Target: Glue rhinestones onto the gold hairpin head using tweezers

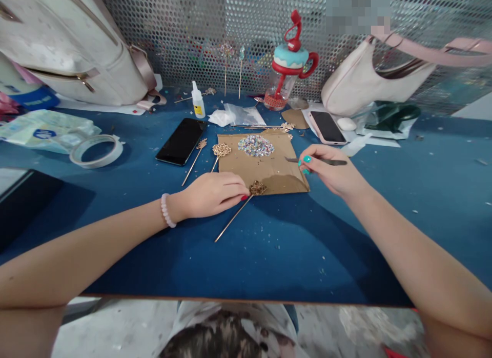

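My left hand (219,194) lies palm down at the near left edge of a piece of cardboard (277,173). Its fingers are together at the ornate head of a gold hairpin (234,218), whose stem points toward me over the blue table. My right hand (326,168) pinches dark tweezers (338,162), their tips pointing left above the cardboard's right side. A round pile of sparkling rhinestones (255,145) sits on the far part of the cardboard. Left of it are a gold hairpin with a round openwork head (222,150) and a smaller hairpin (192,165).
Around the cardboard lie a black phone (181,141), a glue bottle (197,101), a pink-cased phone (326,127) and a tape roll (96,152). Behind stand a red-handled cup (282,76), a white backpack (88,55) and a handbag (357,81) against a perforated metal panel (184,40).
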The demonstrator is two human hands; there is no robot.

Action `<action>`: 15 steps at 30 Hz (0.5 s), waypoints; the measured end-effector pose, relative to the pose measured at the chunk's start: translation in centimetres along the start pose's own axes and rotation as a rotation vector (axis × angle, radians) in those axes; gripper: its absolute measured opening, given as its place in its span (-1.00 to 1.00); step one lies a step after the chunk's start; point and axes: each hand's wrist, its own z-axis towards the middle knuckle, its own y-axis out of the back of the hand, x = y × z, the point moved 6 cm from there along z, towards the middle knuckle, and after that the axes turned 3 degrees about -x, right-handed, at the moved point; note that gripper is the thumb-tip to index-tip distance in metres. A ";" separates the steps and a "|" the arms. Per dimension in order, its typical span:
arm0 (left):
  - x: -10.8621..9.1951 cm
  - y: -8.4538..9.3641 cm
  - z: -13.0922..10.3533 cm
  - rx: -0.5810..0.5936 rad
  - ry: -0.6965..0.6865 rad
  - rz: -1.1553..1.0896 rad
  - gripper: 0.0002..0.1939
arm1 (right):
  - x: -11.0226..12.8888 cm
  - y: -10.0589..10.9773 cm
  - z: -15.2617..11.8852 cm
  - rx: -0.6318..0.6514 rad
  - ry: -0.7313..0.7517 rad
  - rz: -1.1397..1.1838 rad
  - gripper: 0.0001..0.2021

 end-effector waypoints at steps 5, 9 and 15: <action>0.3 0.0 0.1 0.013 0.057 -0.061 -0.67 | -0.2 -0.7 -0.1 0.071 -0.051 -0.064 -0.67; 0.2 -0.1 0.2 0.017 0.051 -0.072 -0.67 | -0.3 -1.0 -0.2 0.125 -0.068 -0.108 -0.63; -0.1 -0.2 0.1 0.030 0.004 -0.051 -0.69 | -0.7 -0.8 0.0 0.142 -0.076 -0.190 -0.64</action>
